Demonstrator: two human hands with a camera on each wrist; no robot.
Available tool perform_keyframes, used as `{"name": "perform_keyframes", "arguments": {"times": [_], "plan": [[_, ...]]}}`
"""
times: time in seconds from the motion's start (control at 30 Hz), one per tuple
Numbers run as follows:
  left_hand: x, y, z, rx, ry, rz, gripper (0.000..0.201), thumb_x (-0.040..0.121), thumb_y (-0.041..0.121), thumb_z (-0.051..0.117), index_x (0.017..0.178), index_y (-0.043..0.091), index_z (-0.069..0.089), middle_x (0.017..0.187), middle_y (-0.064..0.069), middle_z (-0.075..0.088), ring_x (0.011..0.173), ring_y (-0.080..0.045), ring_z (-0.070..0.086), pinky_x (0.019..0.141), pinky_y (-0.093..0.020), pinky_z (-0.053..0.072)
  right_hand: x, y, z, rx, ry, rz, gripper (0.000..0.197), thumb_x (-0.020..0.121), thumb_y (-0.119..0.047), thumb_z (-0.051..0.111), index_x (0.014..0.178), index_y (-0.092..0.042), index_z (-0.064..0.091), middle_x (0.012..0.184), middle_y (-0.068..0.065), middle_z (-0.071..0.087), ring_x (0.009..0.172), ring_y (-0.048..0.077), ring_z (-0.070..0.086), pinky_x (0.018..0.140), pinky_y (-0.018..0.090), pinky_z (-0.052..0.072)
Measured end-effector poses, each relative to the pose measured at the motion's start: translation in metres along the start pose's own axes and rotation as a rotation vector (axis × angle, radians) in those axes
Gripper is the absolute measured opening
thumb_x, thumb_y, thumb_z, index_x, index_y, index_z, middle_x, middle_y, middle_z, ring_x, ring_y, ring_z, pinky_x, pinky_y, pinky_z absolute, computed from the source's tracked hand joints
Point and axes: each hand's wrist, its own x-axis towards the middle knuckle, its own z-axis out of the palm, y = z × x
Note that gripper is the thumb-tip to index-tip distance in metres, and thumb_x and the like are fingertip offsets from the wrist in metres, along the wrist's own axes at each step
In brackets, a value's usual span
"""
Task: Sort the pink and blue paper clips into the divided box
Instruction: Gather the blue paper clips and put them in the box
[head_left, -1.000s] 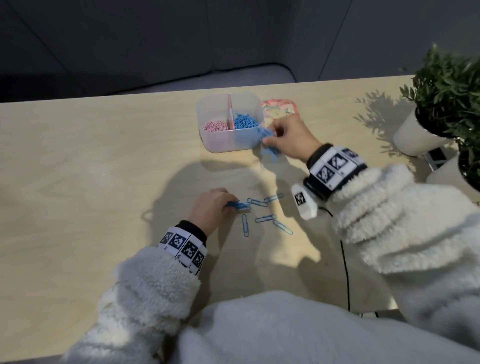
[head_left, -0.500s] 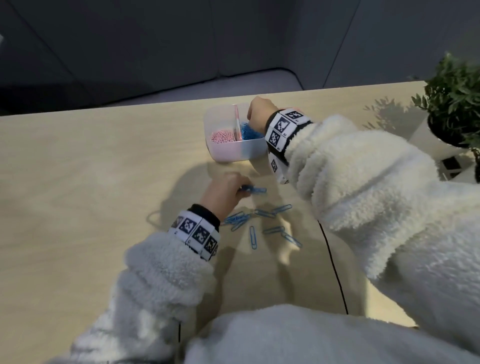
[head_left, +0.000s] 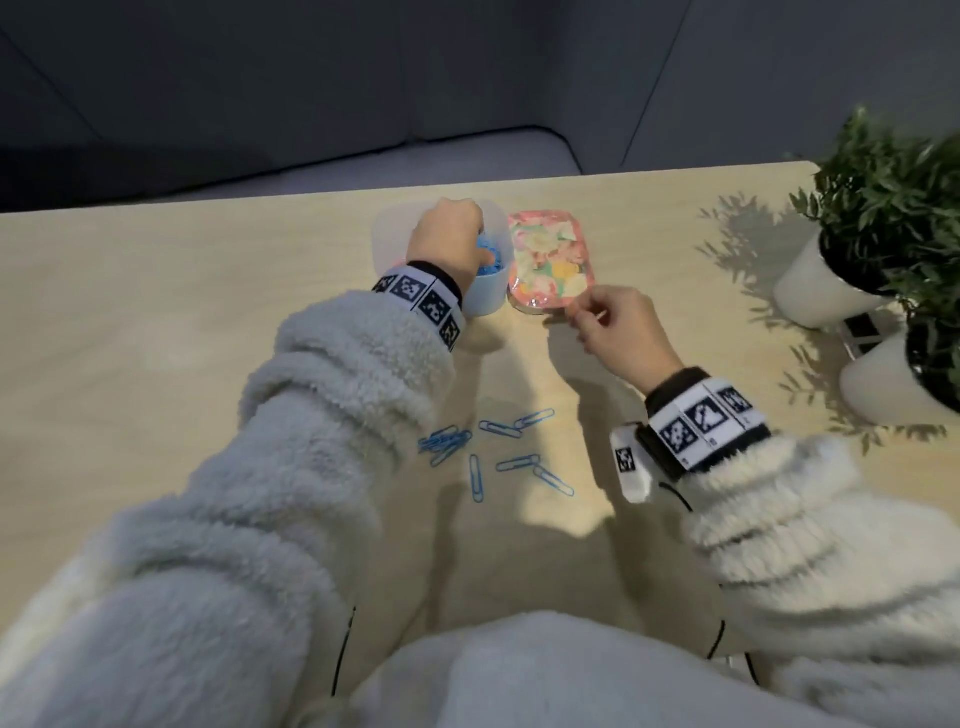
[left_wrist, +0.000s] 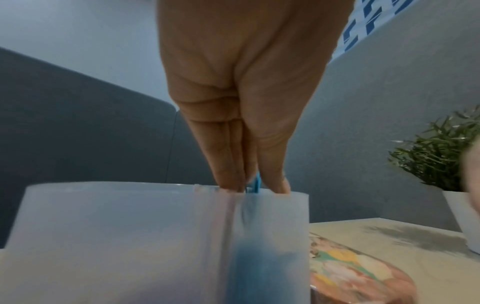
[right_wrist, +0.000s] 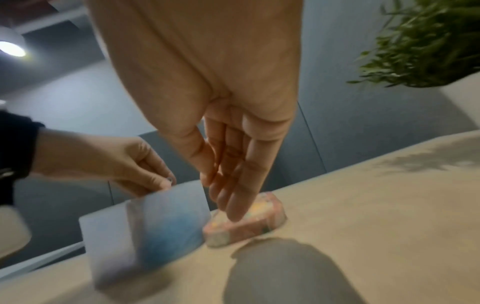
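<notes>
Left hand (head_left: 449, 240) pinches a blue clip (left_wrist: 255, 186) over the box (left_wrist: 155, 236); right hand (head_left: 621, 325), at 3 o'clock, hangs slack-fingered, holding nothing.

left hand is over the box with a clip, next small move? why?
Probably let go: the left hand pinches a blue paper clip right at the rim of the divided box, above the side that shows blue through the wall. Releasing the grip should drop it in with the blue ones. More blue clips lie loose on the table, so go back for those next.
</notes>
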Motion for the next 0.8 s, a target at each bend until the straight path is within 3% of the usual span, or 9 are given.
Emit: {"name": "perform_keyframes", "arguments": {"times": [0.07, 0.13, 0.2, 0.3, 0.43, 0.5, 0.57, 0.7, 0.8], "plan": [[-0.003, 0.005, 0.000, -0.016, -0.019, 0.027, 0.023, 0.085, 0.021, 0.060, 0.093, -0.001, 0.060, 0.101, -0.023, 0.062, 0.104, -0.038, 0.056, 0.080, -0.038, 0.043, -0.017, 0.016, 0.005, -0.070, -0.064, 0.028, 0.020, 0.086, -0.009, 0.055, 0.071, -0.022, 0.058, 0.064, -0.016, 0.057, 0.070, 0.018, 0.056, 0.074, 0.033, 0.049], [-0.018, 0.005, -0.002, -0.060, 0.019, 0.075, 0.027, 0.088, 0.020, 0.053, 0.104, 0.000, 0.062, 0.109, -0.022, 0.062, 0.108, -0.036, 0.053, 0.089, -0.038, 0.040, -0.033, 0.028, 0.010, -0.122, -0.177, 0.051, 0.020, 0.082, -0.013, 0.061, 0.071, -0.027, 0.054, 0.081, -0.004, 0.069, 0.079, 0.018, 0.059, 0.077, 0.029, 0.047], [-0.044, -0.001, 0.002, -0.108, 0.113, 0.134, 0.024, 0.089, 0.020, 0.052, 0.103, 0.004, 0.064, 0.109, -0.019, 0.062, 0.107, -0.034, 0.052, 0.093, -0.039, 0.040, -0.050, 0.036, 0.012, -0.183, -0.362, 0.057, 0.022, 0.073, -0.022, 0.074, 0.088, -0.025, 0.059, 0.098, 0.006, 0.064, 0.087, 0.019, 0.057, 0.085, 0.032, 0.047], [-0.093, -0.023, 0.026, -0.111, 0.084, 0.104, 0.023, 0.086, 0.030, 0.056, 0.095, 0.010, 0.063, 0.101, -0.012, 0.061, 0.096, -0.030, 0.056, 0.077, -0.037, 0.046, -0.072, 0.043, 0.016, -0.388, -0.573, -0.057, 0.082, 0.061, -0.037, 0.082, 0.130, -0.014, 0.046, 0.111, 0.003, 0.046, 0.105, 0.020, 0.043, 0.093, 0.033, 0.041], [-0.150, -0.048, 0.059, -0.082, -0.173, -0.079, 0.070, 0.067, 0.064, 0.064, 0.110, 0.011, 0.052, 0.110, -0.009, 0.053, 0.101, -0.027, 0.053, 0.086, -0.039, 0.046, -0.088, 0.045, 0.025, -0.480, -0.532, -0.153, 0.083, 0.066, -0.038, 0.079, 0.136, -0.019, 0.039, 0.123, 0.001, 0.042, 0.113, 0.020, 0.038, 0.092, 0.035, 0.042], [-0.172, -0.051, 0.073, -0.061, -0.217, -0.107, 0.095, 0.049, 0.085, 0.050, 0.110, 0.011, 0.049, 0.108, -0.008, 0.049, 0.099, -0.027, 0.050, 0.091, -0.038, 0.045, -0.086, 0.042, 0.030, -0.441, -0.496, -0.146, 0.081, 0.066, -0.039, 0.079, 0.136, -0.020, 0.041, 0.125, 0.000, 0.043, 0.115, 0.020, 0.038, 0.092, 0.035, 0.042], [-0.185, -0.049, 0.086, -0.023, -0.193, -0.126, 0.105, 0.039, 0.090, 0.040, 0.109, 0.012, 0.047, 0.107, -0.007, 0.047, 0.098, -0.027, 0.047, 0.092, -0.038, 0.043, -0.083, 0.038, 0.037, -0.402, -0.466, -0.151, 0.080, 0.067, -0.039, 0.078, 0.136, -0.021, 0.042, 0.128, 0.001, 0.044, 0.119, 0.020, 0.039, 0.094, 0.036, 0.042], [-0.190, -0.037, 0.097, -0.007, -0.169, -0.154, 0.088, 0.054, 0.065, 0.071, 0.117, 0.011, 0.044, 0.113, -0.009, 0.044, 0.101, -0.029, 0.043, 0.092, -0.037, 0.041, -0.077, 0.023, 0.049, -0.422, -0.426, -0.193, 0.070, 0.070, -0.040, 0.075, 0.131, -0.020, 0.048, 0.124, 0.003, 0.047, 0.115, 0.022, 0.042, 0.091, 0.037, 0.044], [-0.185, -0.036, 0.097, -0.119, -0.148, -0.132, 0.064, 0.069, 0.039, 0.075, 0.118, 0.010, 0.047, 0.114, -0.011, 0.045, 0.103, -0.029, 0.046, 0.091, -0.036, 0.041, -0.072, 0.015, 0.055, -0.526, -0.407, -0.282, 0.054, 0.069, -0.042, 0.073, 0.117, -0.020, 0.060, 0.124, 0.004, 0.048, 0.113, 0.025, 0.042, 0.094, 0.037, 0.040]]}}
